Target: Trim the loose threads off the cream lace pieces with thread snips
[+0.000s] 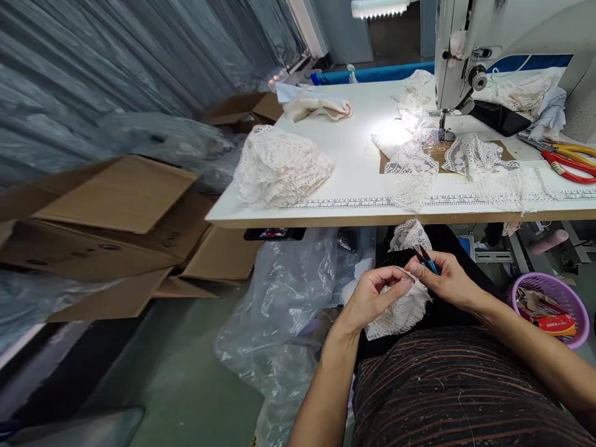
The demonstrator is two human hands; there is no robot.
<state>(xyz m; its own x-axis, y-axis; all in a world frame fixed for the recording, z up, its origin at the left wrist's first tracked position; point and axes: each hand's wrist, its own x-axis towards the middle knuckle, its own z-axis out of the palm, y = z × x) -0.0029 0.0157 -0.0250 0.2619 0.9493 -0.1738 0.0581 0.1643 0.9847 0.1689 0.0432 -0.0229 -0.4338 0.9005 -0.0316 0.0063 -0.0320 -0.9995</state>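
Over my lap, my left hand (379, 297) pinches the edge of a piece of white lace (403, 313), thumb against fingers. My right hand (442, 278) is closed around small blue thread snips (427, 259), their dark blades pointing up and away from me. Its thumb and fingertip meet the lace close to the left fingertips. Part of the lace is hidden under both hands. Another lace end (410, 234) lies just beyond them, below the table edge. Whether the two lace parts join, I cannot tell.
The white sewing table (354, 167) carries a sewing machine (449, 62), a lace pile (282, 164), lace strips near the needle, a black phone (500, 118) and red-handled scissors (565, 167). Cardboard boxes (116, 192) and plastic bags (298, 285) stand left. A purple basket (584, 323) is right.
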